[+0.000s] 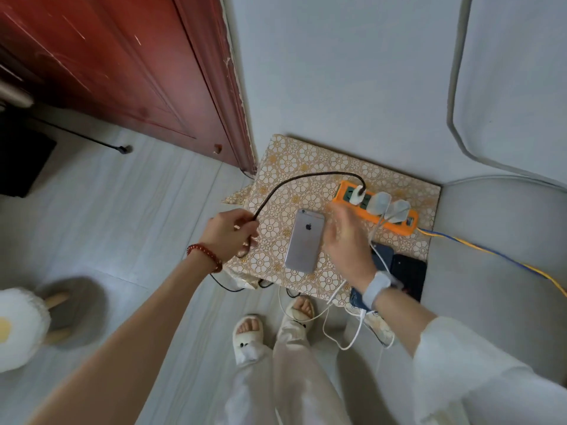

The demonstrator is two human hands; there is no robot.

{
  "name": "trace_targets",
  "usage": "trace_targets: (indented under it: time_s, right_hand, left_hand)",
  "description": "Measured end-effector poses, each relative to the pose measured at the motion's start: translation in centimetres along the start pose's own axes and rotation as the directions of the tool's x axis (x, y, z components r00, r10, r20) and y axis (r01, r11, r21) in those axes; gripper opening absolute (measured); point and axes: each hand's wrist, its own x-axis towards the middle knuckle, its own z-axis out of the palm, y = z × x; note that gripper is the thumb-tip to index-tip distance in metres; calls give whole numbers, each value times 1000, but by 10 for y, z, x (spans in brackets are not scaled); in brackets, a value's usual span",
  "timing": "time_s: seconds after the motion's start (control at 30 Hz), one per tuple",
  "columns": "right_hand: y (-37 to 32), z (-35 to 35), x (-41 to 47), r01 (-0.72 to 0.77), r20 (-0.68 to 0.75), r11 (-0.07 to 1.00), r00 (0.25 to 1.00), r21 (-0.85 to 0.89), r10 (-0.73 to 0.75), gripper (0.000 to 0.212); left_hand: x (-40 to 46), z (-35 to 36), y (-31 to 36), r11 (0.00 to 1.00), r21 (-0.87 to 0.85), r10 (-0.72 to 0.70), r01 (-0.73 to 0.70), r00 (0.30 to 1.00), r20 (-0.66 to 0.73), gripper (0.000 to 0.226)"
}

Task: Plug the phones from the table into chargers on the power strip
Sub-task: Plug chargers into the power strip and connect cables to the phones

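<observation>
left hand [228,233] clenched round a dark cable [294,179], near the counter's left edge, red bead bracelet [205,256] at the wrist. cable arcing up and over from that fist to a white charger [358,194] seated in the left end of an orange power strip [376,208]. two more white chargers [388,205] plugged in beside it further along the strip, white cables [343,320] trailing off them, over the counter's near edge and down toward the floor.

right hand [346,240] released, fingers spread and blurred, hovering over the counter between the strip and a silver phone [303,240]; holding nothing that can be made out. pale watch [378,289] on that wrist, white sleeve [478,363] further back.

silver phone lying face down on the counter [306,157], just left of the right hand, no cable in it. dark blue phone [382,256] partly hidden under the right wrist, and a black phone [409,271] just beside it at the counter's right edge, both flat on the patterned cover.

blue and yellow cord [491,253] running off the strip's right end across a grey cushion [506,240]. red wooden door [122,72] at upper left. white slippers [248,338] on pale floor below the counter. a fluffy white and grey stool [36,326] at lower left, blurred.
</observation>
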Motion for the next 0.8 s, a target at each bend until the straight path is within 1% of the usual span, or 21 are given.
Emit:
trace_targets:
  time_s: [0.03,0.07,0.1,0.13,0.17,0.23,0.27,0.3,0.37,0.4,0.43,0.47,0.53,0.57,0.63,0.67,0.7,0.77,0.8]
  right_hand:
    - [-9,10,-18,-69,150,993,987,96,54,43]
    - [-19,21,-33,-137,310,977,947,163,81,50]
    - [-29,33,-46,-181,438,963,896,201,77,57]
    - [-38,44,-57,-205,523,949,851,239,52,60]
    - [-47,54,-64,-239,580,927,814,288,29,58]
    - [-65,70,-78,-335,653,868,757,367,16,36]
    - [-71,75,-86,-366,659,846,752,388,22,25]
    - [-74,78,-94,-391,646,824,762,410,39,20]
    - [-77,77,-108,-460,594,749,797,477,111,21]
    - [-77,73,-113,-497,560,698,812,516,164,23]
    - [-75,67,-117,-529,527,628,822,571,214,24]
    - [-75,60,-121,-549,503,533,829,644,245,25]
    - [-75,46,-123,-543,477,326,838,774,265,25]
    - [-76,40,-123,-527,465,240,843,815,271,25]
    - [-79,31,-123,-491,447,120,851,863,276,26]
    - [-80,28,-122,-474,434,97,858,875,276,26]
    - [-82,26,-122,-456,417,89,865,886,279,26]
    - [-80,24,-124,-429,385,106,877,897,287,26]
    - [-78,24,-127,-429,382,131,881,894,279,30]
  left_hand:
    - [-5,-4,10,995,-96,-22,27,998,53,9]
    - [-9,-8,19,983,-177,-27,44,995,99,9]
    - [-12,-12,27,968,-247,-23,55,991,131,8]
    - [-15,-16,34,949,-308,-15,62,988,153,7]
    - [-17,-18,39,930,-361,-7,70,985,171,6]
    - [-22,-22,43,894,-438,-2,94,978,207,7]
    - [-24,-23,43,879,-464,-3,107,976,220,8]
    - [-28,-25,40,866,-487,-5,114,975,221,10]
    - [-33,-28,27,852,-510,-25,121,981,192,15]
    - [-38,-30,16,866,-485,-46,125,984,171,17]
    - [-44,-31,2,893,-430,-71,135,984,160,19]
    - [-54,-30,-13,921,-360,-96,151,981,167,22]
    - [-80,-19,-42,958,-227,-119,173,966,231,32]
    - [-96,-11,-54,970,-179,-114,166,956,270,37]
    - [-125,8,-71,981,-131,-89,142,934,346,43]
    - [-135,17,-76,986,-117,-68,121,921,383,41]
    - [-144,25,-79,994,-85,-33,74,912,408,33]
    - [-155,35,-78,998,-54,29,-9,922,385,20]
    - [-157,37,-76,995,-97,34,0,936,351,22]
